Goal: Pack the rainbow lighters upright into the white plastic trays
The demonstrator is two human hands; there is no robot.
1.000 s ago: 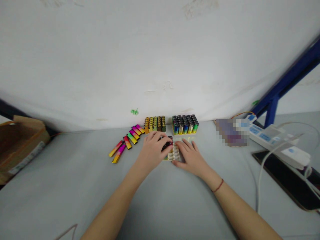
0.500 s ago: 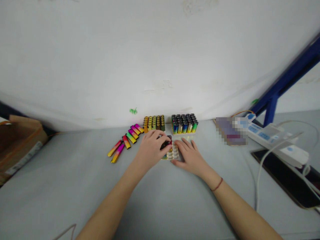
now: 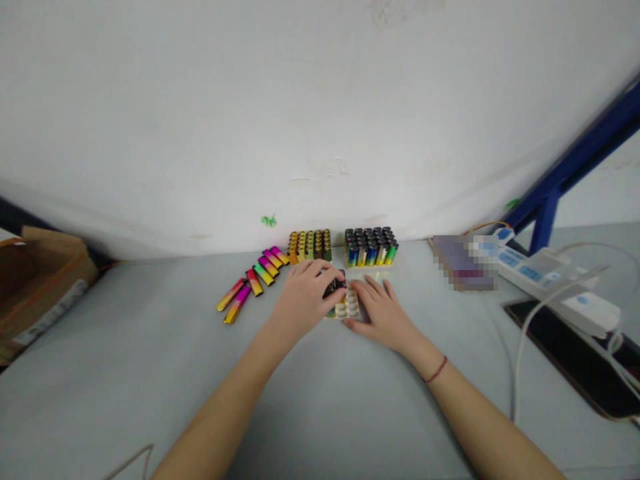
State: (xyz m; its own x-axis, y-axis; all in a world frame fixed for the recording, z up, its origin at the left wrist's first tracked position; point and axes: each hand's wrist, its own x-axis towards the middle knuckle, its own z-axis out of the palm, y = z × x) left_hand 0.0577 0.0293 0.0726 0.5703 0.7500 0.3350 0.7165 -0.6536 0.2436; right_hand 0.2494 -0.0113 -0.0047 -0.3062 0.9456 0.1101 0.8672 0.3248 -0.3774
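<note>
A small white slotted tray [image 3: 349, 308] lies flat on the table, with bare slots showing on its right. Dark-topped lighters [image 3: 336, 285] stand in its left part, mostly hidden by my left hand [image 3: 309, 293]. The fingers of that hand are curled down and closed at the lighters' tops; the exact grip is partly covered. My right hand [image 3: 383, 310] holds the tray's right side, thumb at the front corner and index finger farther back, its other fingers spread on the table. Left of the hands, several shiny pink, yellow and green lighters [image 3: 263, 270] lie in a slanting row.
Behind the hands stand a block of gold-coloured lighter-like pieces [image 3: 310, 245] and a full tray of black-topped lighters [image 3: 371, 247]. A cardboard box [image 3: 47, 293] is at left. On the right are a power strip [image 3: 530, 267], white cables [image 3: 523, 347] and a dark phone [image 3: 565, 353].
The whole view has shifted very slightly. Both hands stay at the tray in nearly the same pose, and nothing is visibly taken or let go.
</note>
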